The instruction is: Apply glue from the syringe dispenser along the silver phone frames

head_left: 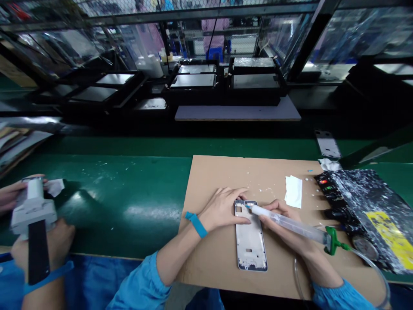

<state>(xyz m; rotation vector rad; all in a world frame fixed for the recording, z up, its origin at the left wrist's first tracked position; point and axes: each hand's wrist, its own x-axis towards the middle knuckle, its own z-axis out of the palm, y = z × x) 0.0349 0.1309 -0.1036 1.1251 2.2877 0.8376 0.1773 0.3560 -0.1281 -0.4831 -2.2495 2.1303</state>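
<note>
A light grey phone frame (250,241) lies flat on a sheet of brown cardboard (213,262). My left hand (222,209), a blue band round its wrist, steadies the frame at its upper left corner; the thumb rests on the face and the fingers reach the top edge. Between the fingers of my right hand (284,219) is a translucent dispensing syringe (300,227). Its tip points at the frame's upper part, near small openings; whether it touches cannot be made out. A green adapter (332,241) caps the syringe's rear, and a clear tube (376,269) runs from it.
At right stands a paint-spotted dispenser box (371,193) with lights and a gauge. A white paper piece (293,191) lies on the cardboard, another phone frame (328,144) behind. Black trays (193,92) line the shelf. Left, a co-worker's hands (45,241) hold a white handheld device (34,211).
</note>
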